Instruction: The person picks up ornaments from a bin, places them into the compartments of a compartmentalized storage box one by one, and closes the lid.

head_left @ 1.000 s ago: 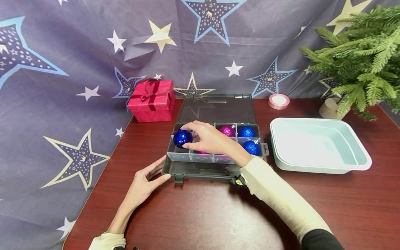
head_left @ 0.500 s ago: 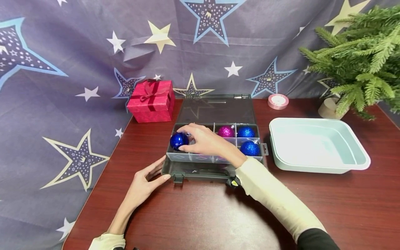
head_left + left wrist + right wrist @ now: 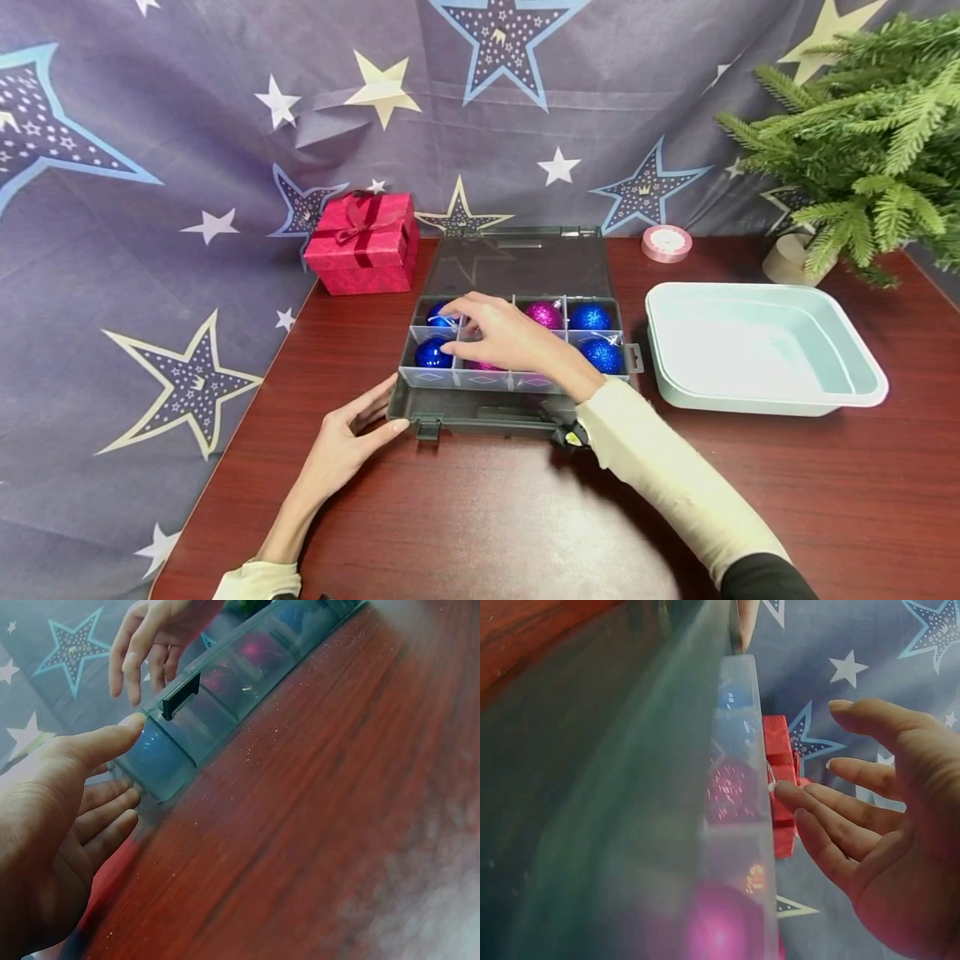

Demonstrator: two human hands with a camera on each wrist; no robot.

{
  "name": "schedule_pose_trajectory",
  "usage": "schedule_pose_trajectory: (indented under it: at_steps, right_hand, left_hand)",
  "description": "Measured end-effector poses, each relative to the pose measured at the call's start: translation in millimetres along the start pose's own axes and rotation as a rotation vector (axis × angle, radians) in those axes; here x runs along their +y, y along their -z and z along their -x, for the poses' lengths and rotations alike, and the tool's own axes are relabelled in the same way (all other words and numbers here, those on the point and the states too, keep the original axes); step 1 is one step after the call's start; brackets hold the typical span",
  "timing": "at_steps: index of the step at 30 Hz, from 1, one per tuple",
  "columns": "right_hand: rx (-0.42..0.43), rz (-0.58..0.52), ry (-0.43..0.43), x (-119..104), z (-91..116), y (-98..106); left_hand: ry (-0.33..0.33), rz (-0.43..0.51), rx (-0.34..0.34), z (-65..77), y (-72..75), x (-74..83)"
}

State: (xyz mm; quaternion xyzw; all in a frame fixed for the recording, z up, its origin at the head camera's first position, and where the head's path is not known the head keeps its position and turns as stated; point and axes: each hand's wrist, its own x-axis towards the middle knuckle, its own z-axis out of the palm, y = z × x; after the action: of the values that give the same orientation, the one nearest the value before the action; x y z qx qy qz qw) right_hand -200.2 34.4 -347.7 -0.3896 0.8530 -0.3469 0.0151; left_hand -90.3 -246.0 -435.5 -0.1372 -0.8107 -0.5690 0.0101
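Note:
A dark translucent carrying case [image 3: 480,408] lies open, with a divided organizer box [image 3: 483,380] in it. A glossy blue Christmas ball [image 3: 433,353] sits in the organizer's front left compartment; another blue ball [image 3: 441,314] lies behind it, partly covered by fingers. My right hand [image 3: 502,333] hovers over the left compartments, thumb and fingers spread, nothing held, as the right wrist view [image 3: 900,832] also shows. It hides the middle compartments in part. My left hand [image 3: 341,450] touches the case's front left corner, its thumb [image 3: 112,742] on the edge and fingers along the side.
Magenta [image 3: 543,315] and blue glitter balls [image 3: 602,355] fill compartments further right. A red gift box [image 3: 363,246] stands behind left. At right are a pale green tray [image 3: 660,367], a ribbon roll [image 3: 667,242] and a small fir tree [image 3: 847,150]. A star-patterned cloth hangs behind.
My right hand has lowered the glossy blue ball into the front left compartment and let go, its fingers now lifted and parted. The left hand stays at the corner.

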Motion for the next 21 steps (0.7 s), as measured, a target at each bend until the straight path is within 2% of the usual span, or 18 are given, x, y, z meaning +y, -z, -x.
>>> schedule_pose_trajectory:
  at_steps: [6, 17, 21]
  right_hand:
    - [0.031, 0.008, -0.035, 6.2, 10.1, 12.3]
    - [0.122, -0.123, -0.097, 23.8, 36.4, 44.3]
    - [0.170, -0.125, -0.130, 29.5, 47.2, 59.9]
  left_hand:
    - [0.000, 0.000, 0.006, 0.2, -0.5, 0.3]
    - [0.008, -0.019, 0.012, 0.4, 0.6, -0.6]
    - [0.012, -0.031, 0.017, -0.3, 0.2, 1.6]
